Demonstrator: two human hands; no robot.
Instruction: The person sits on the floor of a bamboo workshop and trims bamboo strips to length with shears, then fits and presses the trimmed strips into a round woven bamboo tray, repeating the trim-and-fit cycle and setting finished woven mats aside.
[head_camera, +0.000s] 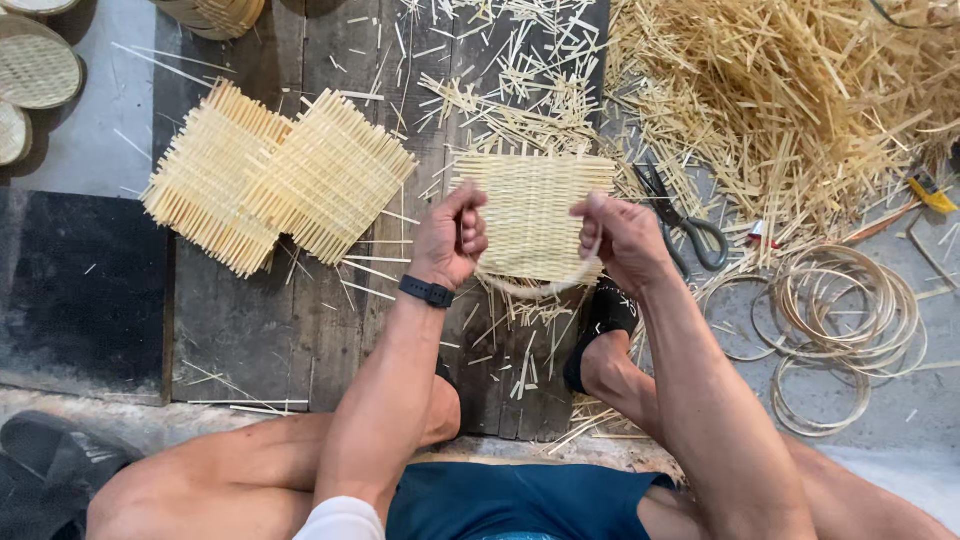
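Both fists are curled tight: the left hand (449, 238) and right hand (622, 238) each clamp an end of a thin bent strip (535, 290), bowed over the woven mat (530, 215) on the boards (250, 330).

The square pale woven mat (530, 215) in both fists is dry split bamboo, matt and ribbed, its thin curved rim strip (535, 288) smoother. It lies over dark weathered wooden boards (250, 330), rough and grainy. Two more pale woven bamboo squares (275, 180) sit toward the boards' left edge. Off the right edge, black-handled scissors (690, 225) show dull metal blades, beside smooth coiled bamboo hoops (840, 300) on matt grey concrete (900, 410).
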